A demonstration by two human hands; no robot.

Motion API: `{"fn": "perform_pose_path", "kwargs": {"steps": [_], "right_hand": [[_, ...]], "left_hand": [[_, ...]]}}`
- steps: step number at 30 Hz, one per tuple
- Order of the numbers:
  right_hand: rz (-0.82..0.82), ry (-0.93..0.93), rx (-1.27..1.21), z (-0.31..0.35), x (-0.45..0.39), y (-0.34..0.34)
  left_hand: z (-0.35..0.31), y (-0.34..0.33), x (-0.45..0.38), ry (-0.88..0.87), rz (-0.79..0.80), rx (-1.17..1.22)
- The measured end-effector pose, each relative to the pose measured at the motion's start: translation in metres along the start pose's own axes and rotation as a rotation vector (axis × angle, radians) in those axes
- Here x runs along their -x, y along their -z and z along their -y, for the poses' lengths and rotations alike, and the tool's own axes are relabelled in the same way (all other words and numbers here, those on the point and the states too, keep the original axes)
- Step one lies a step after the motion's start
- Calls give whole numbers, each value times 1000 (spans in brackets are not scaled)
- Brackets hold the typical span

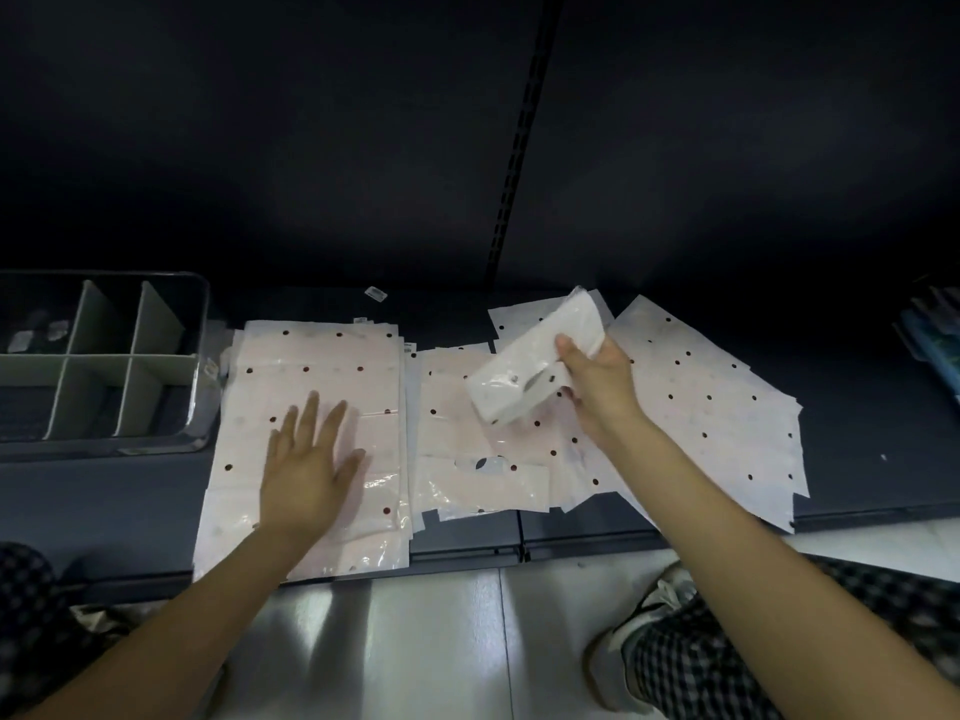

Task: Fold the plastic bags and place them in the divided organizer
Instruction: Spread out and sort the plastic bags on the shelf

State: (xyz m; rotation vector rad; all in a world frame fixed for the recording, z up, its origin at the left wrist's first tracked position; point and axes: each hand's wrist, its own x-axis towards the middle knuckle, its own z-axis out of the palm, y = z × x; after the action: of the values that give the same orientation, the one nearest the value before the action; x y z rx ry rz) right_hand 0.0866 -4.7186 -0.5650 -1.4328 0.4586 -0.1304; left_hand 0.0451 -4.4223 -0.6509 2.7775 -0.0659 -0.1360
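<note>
Divided organizer far left, perhaps cards inside, sneaker below

Organizer compartments open from above

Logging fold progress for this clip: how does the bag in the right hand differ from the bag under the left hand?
The bag in the right hand is folded into a compact bundle; the bag under the left hand lies spread flat. The first is lifted in the right hand; the second rests on the shelf, with the left hand open on it. Both are pale with dark dots.
</note>
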Motion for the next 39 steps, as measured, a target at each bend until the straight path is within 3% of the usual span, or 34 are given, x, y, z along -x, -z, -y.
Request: {"fn": "perform_pose_path", "kwargs": {"steps": [2,5,8,12,16,19,25,33,36,39], "right_hand": [[-17,-124,-112,-14,7,-9],[-71,-305,-76,-50,21,-15],[-119,-336,72,-82,27,-11],[-138,-192,473,-93,25,18],[-244,88,1067,-86,6,91],[-111,-74,1327,-86,-1,149],[-262,35,1169,-86,-2,162],[-336,26,1093,-64,-4,136],[-375,89,1027,-51,3,112],[-267,186,890,-37,17,66]], "left_hand": [[-24,3,2,-107,-65,95],[-56,4,10,-268,-112,172],[-75,-5,14,-431,51,83],[-75,-35,14,-461,357,-194],[-68,-47,16,-464,365,-275],[-66,-50,17,-468,357,-310],[-67,-44,13,-442,432,-258],[-80,-26,9,-421,464,-136],[-94,-19,10,-388,430,88],[-117,-6,11,-232,426,509]]}}
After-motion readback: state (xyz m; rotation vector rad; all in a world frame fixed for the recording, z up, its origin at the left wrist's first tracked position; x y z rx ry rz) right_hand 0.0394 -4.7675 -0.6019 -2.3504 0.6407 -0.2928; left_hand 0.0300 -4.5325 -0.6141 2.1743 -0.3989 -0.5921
